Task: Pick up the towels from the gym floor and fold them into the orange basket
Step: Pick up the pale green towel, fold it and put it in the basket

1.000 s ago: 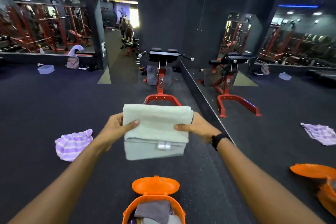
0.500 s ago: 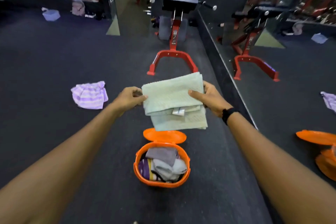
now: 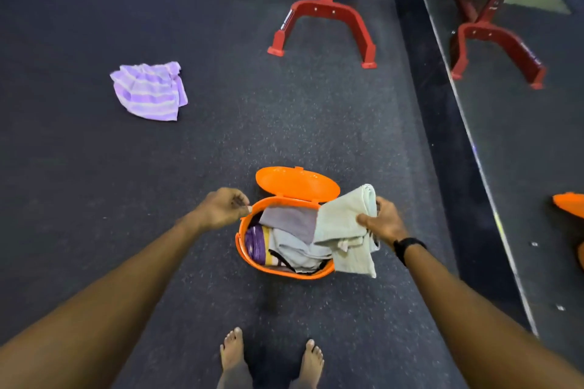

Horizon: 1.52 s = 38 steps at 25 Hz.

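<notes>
Right grip [image 3: 384, 224] pinches towel [image 3: 343, 227] edge.

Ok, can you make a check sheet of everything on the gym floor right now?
Surface: dark speckled gym floor, flat.
Job's things: orange basket open, lid tipped back, several towels inside; folded pale green towel held over its right rim; purple striped towel lying crumpled on the floor, far left.
Clutter: nothing seen.
Hands: right hand grips the pale green towel; left hand loosely curled and empty by the basket's left rim.
Cables: nothing seen.
Surroundings: red machine base ahead; wall mirror on the right; bare feet below.
</notes>
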Tool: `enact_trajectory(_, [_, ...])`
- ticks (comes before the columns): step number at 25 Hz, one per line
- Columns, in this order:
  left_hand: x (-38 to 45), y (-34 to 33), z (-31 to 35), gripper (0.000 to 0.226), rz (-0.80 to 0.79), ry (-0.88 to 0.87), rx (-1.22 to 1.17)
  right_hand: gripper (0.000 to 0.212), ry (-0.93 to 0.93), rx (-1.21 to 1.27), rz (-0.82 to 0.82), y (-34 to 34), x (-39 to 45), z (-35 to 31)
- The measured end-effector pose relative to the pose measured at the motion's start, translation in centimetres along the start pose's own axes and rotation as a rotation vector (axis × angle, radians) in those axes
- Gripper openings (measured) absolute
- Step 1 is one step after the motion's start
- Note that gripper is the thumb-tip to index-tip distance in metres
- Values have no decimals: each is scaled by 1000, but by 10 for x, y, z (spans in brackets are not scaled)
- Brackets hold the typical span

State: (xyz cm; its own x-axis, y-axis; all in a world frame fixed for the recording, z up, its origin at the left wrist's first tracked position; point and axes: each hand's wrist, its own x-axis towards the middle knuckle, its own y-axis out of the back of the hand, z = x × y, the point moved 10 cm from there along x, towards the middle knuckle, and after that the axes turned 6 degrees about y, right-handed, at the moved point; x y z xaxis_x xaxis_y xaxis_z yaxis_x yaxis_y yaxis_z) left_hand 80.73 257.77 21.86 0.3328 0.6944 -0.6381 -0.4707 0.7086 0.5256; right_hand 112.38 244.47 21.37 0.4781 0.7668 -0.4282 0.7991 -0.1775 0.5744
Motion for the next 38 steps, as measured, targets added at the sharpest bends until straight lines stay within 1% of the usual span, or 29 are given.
enact_trajectory(3, [77, -52, -39, 15, -29, 17, 90, 31, -10, -69, -81, -69, 61, 68])
enact_trajectory(4, [91, -63, -47, 16, -27, 19, 110, 32, -29, -35, -107, -83, 72, 80])
enact_trajectory(5, [116, -85, -60, 16, -28, 9, 122, 33, -68, 14, -152, -106, 89, 107])
enact_trajectory(7, [155, -120, -85, 16, -25, -9, 170, 36, -135, 72, -266, -141, 117, 152])
enact_trajectory(8, [177, -144, -103, 15, -43, 0, 188, 41, -160, 51, -291, -156, 134, 182])
enact_trajectory(11, [233, -208, -145, 18, -59, 5, 355, 72, -77, -288, -282, -192, 181, 256])
enact_trajectory(12, [250, -228, -149, 24, -34, -41, 439, 76, -14, -332, -292, -210, 190, 271])
enact_trajectory(14, [281, -267, -148, 51, 13, -157, 593, 87, 125, -430, -327, -251, 199, 291])
enact_trajectory(17, [319, -335, -148, 99, 3, -326, 905, 114, 319, -799, -399, -317, 211, 322])
enact_trajectory(19, [341, -372, -167, 122, 32, -402, 1112, 125, 380, -939, -388, -353, 220, 346])
enact_trajectory(20, [351, -382, -180, 130, 61, -417, 1168, 126, 403, -962, -350, -365, 223, 355])
enact_trajectory(21, [361, -388, -192, 136, 96, -426, 1176, 125, 420, -964, -301, -375, 228, 364])
enact_trajectory(23, [379, -398, -211, 143, 141, -458, 1119, 124, 438, -933, -215, -390, 240, 380])
enact_trajectory(28, [414, -428, -235, 146, 155, -486, 1022, 131, 458, -909, -136, -419, 273, 415])
enact_trajectory(30, [411, -428, -234, 147, 116, -439, 1053, 129, 416, -909, -210, -420, 273, 417])
enact_trajectory(32, [402, -425, -231, 149, 37, -374, 1090, 126, 376, -932, -328, -414, 262, 414])
enact_trajectory(33, [393, -419, -225, 147, -5, -359, 1107, 129, 366, -941, -380, -406, 254, 406])
enact_trajectory(34, [383, -412, -219, 141, -55, -347, 1100, 131, 348, -921, -428, -396, 245, 396])
enact_trajectory(36, [354, -389, -201, 122, -132, -290, 1019, 125, 296, -799, -492, -366, 224, 366])
enact_trajectory(38, [320, -352, -182, 104, -145, -212, 867, 115, 220, -581, -477, -324, 207, 325])
